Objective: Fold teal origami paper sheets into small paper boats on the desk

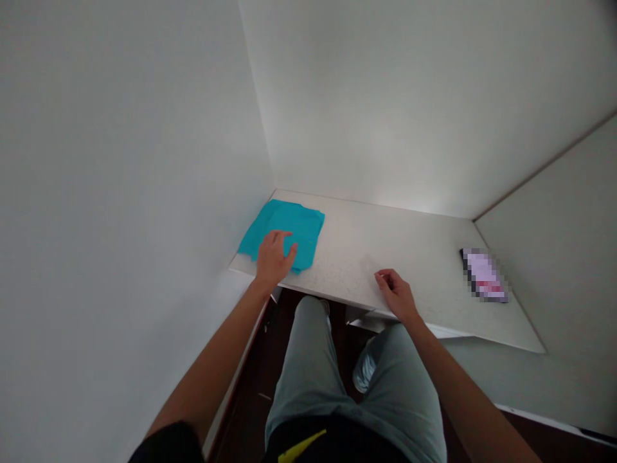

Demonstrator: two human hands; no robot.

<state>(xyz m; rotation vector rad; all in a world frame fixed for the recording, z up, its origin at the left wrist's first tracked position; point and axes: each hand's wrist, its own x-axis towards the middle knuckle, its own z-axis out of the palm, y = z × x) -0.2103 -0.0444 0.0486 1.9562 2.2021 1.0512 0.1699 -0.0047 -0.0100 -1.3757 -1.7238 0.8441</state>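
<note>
A flat teal sheet [304, 225], of cloth, paper or plastic, lies at the left end of the white desk with uneven edges and corners. Over its near part is my left hand [274, 256], thumb and fingers apart, holding nothing; whether the fingertips touch the sheet is hard to tell. My right hand [396, 292] is near the desk's front edge, to the right of the sheet. Its thumb and fingers are drawn together in a pinch. A faint, see-through patch [369, 262] shows beside those fingertips, too pale to name or to tell if it is held.
The white desk top [385, 235] is enclosed by a left wall [144, 161], a back wall [366, 109] and a right panel [569, 244]. A phone-like item [484, 276], blurred into blocks, lies at the right end. My legs [313, 366] are below the front edge.
</note>
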